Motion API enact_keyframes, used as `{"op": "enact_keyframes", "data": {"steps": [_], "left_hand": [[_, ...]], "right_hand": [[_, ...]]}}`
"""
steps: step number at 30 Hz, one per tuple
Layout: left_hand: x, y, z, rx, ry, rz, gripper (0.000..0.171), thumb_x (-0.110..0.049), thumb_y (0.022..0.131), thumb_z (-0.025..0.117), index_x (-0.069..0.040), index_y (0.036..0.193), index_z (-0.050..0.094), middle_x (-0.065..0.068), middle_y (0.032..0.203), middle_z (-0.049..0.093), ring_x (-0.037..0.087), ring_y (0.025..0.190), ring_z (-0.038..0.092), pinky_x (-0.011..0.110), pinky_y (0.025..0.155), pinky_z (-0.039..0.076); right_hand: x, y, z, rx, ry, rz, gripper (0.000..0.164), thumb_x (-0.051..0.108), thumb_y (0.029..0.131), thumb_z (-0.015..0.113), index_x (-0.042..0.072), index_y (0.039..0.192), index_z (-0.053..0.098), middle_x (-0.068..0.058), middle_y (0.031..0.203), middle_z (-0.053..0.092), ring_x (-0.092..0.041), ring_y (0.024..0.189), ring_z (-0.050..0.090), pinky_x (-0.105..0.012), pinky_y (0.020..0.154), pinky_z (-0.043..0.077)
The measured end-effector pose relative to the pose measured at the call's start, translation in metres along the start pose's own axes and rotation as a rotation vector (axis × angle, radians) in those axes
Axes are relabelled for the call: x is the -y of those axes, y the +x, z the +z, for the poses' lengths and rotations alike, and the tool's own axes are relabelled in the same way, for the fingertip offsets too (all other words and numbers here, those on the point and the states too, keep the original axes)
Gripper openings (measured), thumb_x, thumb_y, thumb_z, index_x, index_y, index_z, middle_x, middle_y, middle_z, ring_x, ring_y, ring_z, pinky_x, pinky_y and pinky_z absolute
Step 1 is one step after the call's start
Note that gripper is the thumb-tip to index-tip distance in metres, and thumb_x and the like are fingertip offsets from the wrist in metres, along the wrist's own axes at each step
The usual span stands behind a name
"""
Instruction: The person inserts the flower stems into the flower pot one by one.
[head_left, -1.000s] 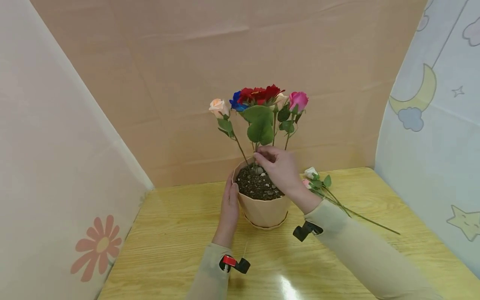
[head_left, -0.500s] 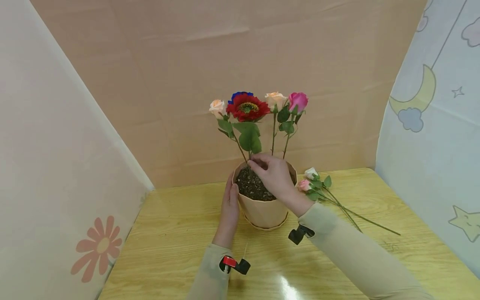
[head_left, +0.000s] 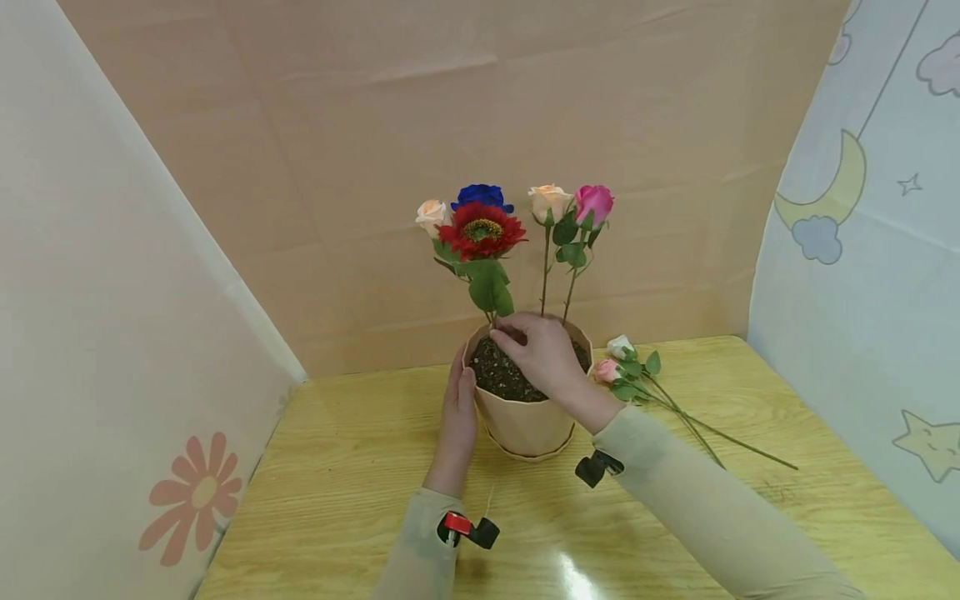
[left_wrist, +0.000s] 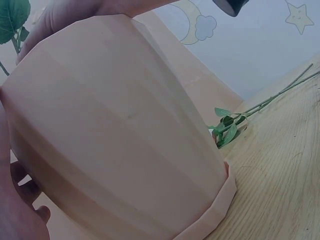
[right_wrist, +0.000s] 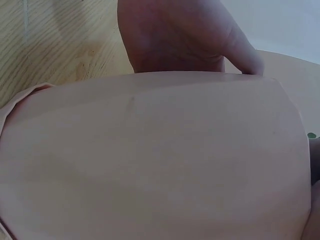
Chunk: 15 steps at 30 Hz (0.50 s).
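A peach-coloured flowerpot filled with dark soil stands on its saucer. My left hand rests against the pot's left side, thumb at the rim; in the right wrist view its other fingers are hidden behind the pot. Over the soil, my right hand pinches the lower stem of a red sunflower, its fingertips close above the soil. Behind that bloom is a blue rose. Also upright in the pot are cream roses, left and right, and a magenta rose.
Right of the pot, a white rose and a pink rose lie on the wooden table, stems pointing towards the front right. A tan backdrop stands behind the pot, with patterned cloth panels at both sides.
My right hand has moved left and slightly down with the red sunflower, whose bloom has tilted to face me. The blue rose and right cream rose show more fully. My left hand has stayed put.
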<state>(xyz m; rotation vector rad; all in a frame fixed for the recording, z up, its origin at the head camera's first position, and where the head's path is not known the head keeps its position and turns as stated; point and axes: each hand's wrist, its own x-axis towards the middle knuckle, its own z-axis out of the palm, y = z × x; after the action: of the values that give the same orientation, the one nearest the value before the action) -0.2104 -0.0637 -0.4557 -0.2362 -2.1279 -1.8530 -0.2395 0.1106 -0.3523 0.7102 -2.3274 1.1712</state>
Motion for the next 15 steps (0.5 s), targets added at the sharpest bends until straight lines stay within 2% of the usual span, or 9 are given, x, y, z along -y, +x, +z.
{"op": "enact_keyframes", "data": {"steps": [10, 15], "left_hand": [[0.0036, 0.0031, 0.0005, 0.000, -0.002, -0.007, 0.061, -0.048, 0.121, 0.033, -0.022, 0.177, 0.030, 0.007, 0.179, 0.030, 0.035, 0.164, 0.028, 0.062, 0.131, 0.024], [0.0064, 0.0051, 0.0009, -0.007, -0.018, -0.009, 0.061, -0.047, 0.121, 0.033, -0.021, 0.176, 0.031, 0.008, 0.178, 0.032, 0.034, 0.164, 0.029, 0.060, 0.131, 0.024]], "right_hand": [[-0.0042, 0.0034, 0.0008, 0.035, -0.005, -0.004, 0.023, 0.022, 0.107, 0.077, 0.006, 0.122, 0.085, -0.010, 0.120, 0.081, -0.030, 0.108, 0.078, -0.052, 0.094, 0.062], [-0.0048, 0.0035, 0.0011, 0.037, -0.009, -0.016, 0.021, 0.021, 0.107, 0.077, 0.007, 0.119, 0.086, -0.010, 0.117, 0.082, -0.030, 0.106, 0.078, -0.052, 0.093, 0.063]]}}
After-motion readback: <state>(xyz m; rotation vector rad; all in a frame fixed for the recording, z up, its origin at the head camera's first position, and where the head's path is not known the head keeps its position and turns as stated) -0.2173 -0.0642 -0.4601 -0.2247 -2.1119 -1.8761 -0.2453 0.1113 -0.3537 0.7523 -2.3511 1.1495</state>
